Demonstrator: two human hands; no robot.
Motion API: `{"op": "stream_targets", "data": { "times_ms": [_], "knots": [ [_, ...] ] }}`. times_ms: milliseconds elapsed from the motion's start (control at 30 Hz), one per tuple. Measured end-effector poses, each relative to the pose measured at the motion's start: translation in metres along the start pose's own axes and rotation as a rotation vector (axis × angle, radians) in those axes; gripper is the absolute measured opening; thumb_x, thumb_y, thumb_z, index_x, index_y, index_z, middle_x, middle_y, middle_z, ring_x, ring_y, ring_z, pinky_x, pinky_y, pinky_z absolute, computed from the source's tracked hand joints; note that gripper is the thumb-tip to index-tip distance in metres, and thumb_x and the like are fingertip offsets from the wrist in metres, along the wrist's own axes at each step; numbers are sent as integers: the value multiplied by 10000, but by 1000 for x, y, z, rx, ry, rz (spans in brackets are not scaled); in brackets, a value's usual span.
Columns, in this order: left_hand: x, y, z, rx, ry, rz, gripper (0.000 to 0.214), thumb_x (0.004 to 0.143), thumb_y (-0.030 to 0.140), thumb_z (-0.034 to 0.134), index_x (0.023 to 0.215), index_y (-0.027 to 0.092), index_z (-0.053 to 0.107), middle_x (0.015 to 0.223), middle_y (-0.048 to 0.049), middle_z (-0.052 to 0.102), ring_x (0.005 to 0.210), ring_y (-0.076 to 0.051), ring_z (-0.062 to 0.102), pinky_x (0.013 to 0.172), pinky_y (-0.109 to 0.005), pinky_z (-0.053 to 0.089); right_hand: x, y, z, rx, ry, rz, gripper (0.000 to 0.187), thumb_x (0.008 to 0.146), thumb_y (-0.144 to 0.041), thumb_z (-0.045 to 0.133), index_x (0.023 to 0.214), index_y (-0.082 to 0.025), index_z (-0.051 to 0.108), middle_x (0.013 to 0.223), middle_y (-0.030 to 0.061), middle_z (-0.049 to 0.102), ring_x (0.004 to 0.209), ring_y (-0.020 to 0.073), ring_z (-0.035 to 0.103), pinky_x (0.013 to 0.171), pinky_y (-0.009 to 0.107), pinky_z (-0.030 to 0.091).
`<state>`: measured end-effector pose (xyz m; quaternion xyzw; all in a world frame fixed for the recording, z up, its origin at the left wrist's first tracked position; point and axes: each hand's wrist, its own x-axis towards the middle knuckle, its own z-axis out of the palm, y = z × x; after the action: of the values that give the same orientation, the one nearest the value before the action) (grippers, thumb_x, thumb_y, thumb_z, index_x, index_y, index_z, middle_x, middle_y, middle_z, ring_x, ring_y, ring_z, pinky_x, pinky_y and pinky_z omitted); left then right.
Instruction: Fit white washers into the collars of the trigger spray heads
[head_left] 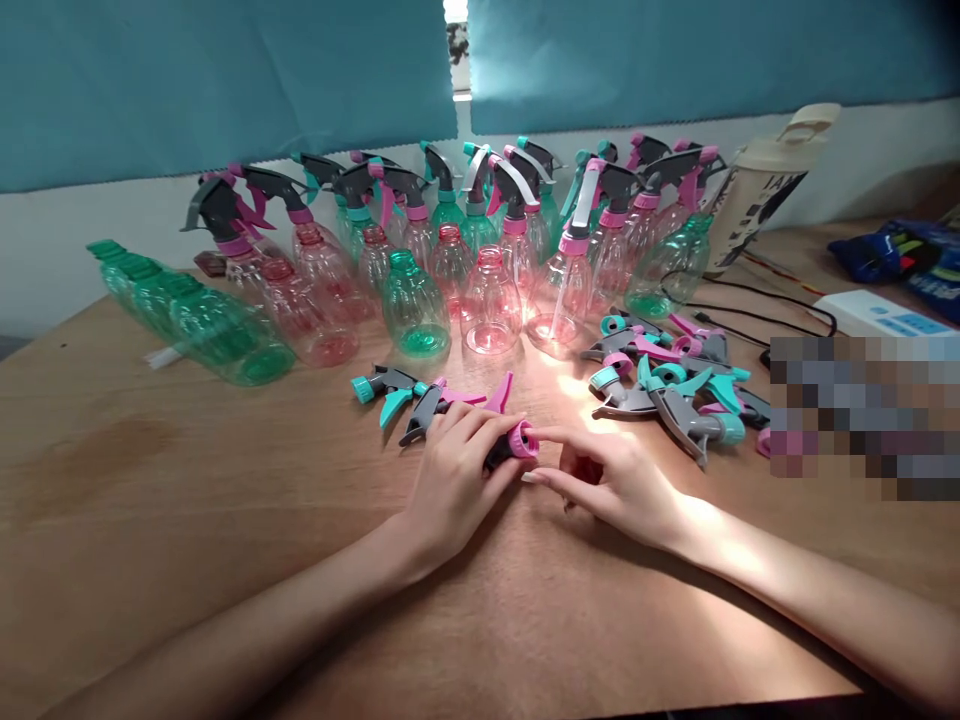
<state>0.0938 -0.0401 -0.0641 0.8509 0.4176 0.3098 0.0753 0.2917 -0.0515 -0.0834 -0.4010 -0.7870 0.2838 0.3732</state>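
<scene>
On the table before me, my left hand [465, 455] is closed around a spray trigger head with a pink collar [523, 440], whose ring faces right. My right hand [611, 475] reaches in from the other side, its index fingertip at the collar's opening. The right thumb stays apart below, and the other fingers curl under, partly hidden. Just beyond my left hand lies a trigger head with a grey body and pink lever [426, 412], partly covered by the fingers. Beside it is another trigger head with a teal collar [363, 389].
Behind stand several clear pink bottles [491, 310] and green bottles [416, 310], many at the back fitted with trigger heads. A pile of loose trigger heads [686, 415] lies to the right. Further right are a black cable [795, 312], a cream tumbler [765, 190] and a blue packet [900, 255].
</scene>
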Motion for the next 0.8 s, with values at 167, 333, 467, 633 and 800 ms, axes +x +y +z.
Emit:
{"op": "stream_targets", "data": {
  "times_ms": [167,333,467,633,800],
  "knots": [
    [0,-2,0,-92,23,19,236,859,152,608,1095,174,603,985,-70,663,952,-235,557,849,-394,474,4,-1,-2,182,-39,100,427,867,-440,615,1192,-163,624,520,-60,555,419,85,488,452,205,414],
    [-1,-3,1,-110,31,43,262,864,136,607,1124,163,601,1000,-75,661,988,-236,551,869,-389,476,5,-2,-4,231,-75,104,423,861,-427,628,1186,-155,615,537,-60,540,437,82,476,441,196,388],
    [0,-2,1,-107,18,65,270,867,124,600,1136,153,596,1021,-78,661,1001,-237,546,883,-387,470,7,-1,-3,245,-53,75,368,855,-432,637,1131,-190,611,587,-53,562,479,87,513,469,195,414],
    [0,-1,1,-112,-4,77,259,867,141,608,1125,165,605,1031,-75,663,1002,-236,548,882,-388,470,9,0,1,157,2,42,264,848,-383,657,1024,-195,596,608,-56,571,487,82,511,480,194,410],
    [0,-3,1,-126,-19,80,281,868,138,608,1143,188,600,1037,-65,666,1007,-236,552,886,-400,469,8,0,3,149,-8,18,212,861,-313,648,1013,-201,552,536,-87,530,447,75,500,451,182,384]
  ]
}}
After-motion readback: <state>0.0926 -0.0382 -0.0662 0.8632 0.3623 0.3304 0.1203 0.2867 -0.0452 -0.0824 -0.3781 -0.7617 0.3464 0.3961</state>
